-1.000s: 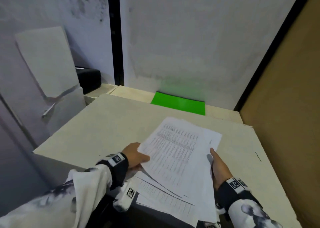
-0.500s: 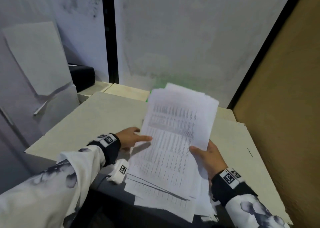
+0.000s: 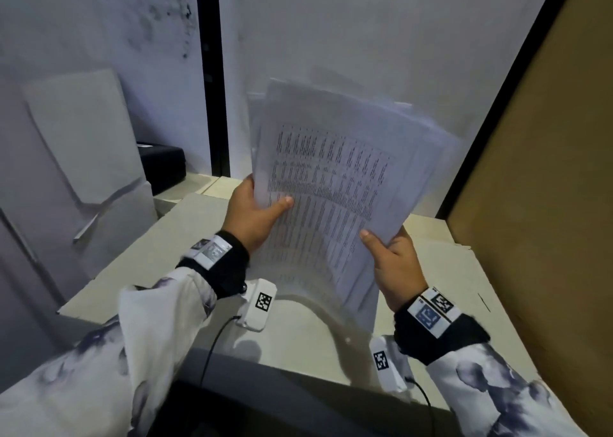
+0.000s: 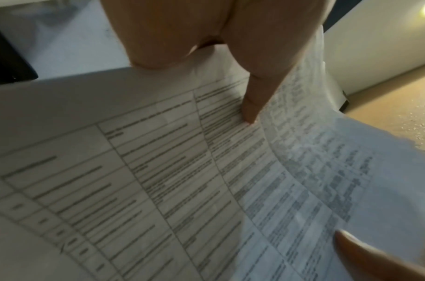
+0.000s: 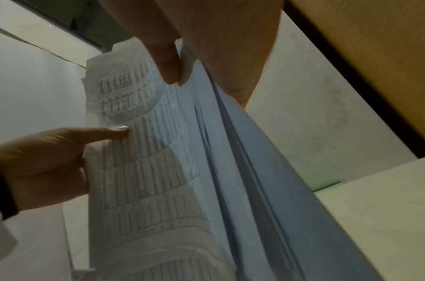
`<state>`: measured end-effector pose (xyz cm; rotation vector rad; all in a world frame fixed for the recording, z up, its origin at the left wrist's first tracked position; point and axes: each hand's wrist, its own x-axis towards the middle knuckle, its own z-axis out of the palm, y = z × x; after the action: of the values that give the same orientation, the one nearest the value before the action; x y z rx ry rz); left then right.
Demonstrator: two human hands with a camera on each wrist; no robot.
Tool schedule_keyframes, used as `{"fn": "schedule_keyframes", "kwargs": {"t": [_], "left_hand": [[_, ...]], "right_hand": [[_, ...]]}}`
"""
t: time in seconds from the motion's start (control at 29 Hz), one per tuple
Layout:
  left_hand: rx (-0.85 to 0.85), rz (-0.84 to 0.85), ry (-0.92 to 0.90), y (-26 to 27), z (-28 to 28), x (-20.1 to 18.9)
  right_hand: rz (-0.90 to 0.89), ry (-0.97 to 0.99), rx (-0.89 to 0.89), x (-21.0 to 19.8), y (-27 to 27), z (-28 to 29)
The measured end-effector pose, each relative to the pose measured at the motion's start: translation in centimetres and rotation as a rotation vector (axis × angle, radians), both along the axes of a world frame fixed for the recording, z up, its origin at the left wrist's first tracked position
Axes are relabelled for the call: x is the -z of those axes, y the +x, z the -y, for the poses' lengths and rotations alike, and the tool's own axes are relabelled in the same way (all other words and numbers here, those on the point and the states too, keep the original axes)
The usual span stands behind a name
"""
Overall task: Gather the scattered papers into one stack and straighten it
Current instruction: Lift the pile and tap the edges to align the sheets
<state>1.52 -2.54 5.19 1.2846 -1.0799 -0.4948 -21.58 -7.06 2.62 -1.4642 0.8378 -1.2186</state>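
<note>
The bottom edges of the papers (image 3: 335,204) curl toward the person just above the counter (image 3: 185,237), the sheets fanned and uneven. Farther up, the left hand (image 3: 252,214) pinches the stack's left edge, thumb on the printed face, and the right hand (image 3: 394,264) pinches the right edge likewise. With such a loose stack, inner sheets could slide out when it is tapped down, and bent bottom edges could crumple.

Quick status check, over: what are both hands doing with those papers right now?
Left hand and right hand each grip a side of the paper stack. Stack upright above the table, sheets fanned, edges uneven. Nothing in the way.
</note>
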Motion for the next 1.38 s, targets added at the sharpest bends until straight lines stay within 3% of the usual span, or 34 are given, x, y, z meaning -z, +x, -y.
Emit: {"fn": "schedule_keyframes", "kwargs": {"t": [0.21,0.31,0.48,0.59,0.83,1.0,1.38], "left_hand": [[-0.043,-0.056,-0.015,-1.3,-0.6,2.2],[-0.018,-0.101,0.073,-1.2,-1.1,4.8],[-0.025,-0.111,0.212,-1.0,-1.7,7.7],[-0.030,-0.136,0.198,-1.7,-1.4,7.2],[-0.074,-0.067,0.050,-1.1,-1.2,3.8],[-0.054,-0.055,0.055,0.4,-2.2,4.6],[0.094,0.051,0.066,0.2,-2.0,5.0]], "right_hand": [[0.046,0.089,0.108,2.4,0.7,-0.5],[0.028,0.167,0.130,3.8,0.1,-0.6],[-0.068,0.141,0.154,4.6,-0.4,-0.7],[-0.061,0.181,0.170,4.3,0.5,-0.8],[-0.058,0.041,0.153,2.3,1.4,-0.2],[-0.056,0.117,0.109,3.1,0.3,-0.2],[-0.048,0.091,0.012,2.5,1.0,-0.4]]}}
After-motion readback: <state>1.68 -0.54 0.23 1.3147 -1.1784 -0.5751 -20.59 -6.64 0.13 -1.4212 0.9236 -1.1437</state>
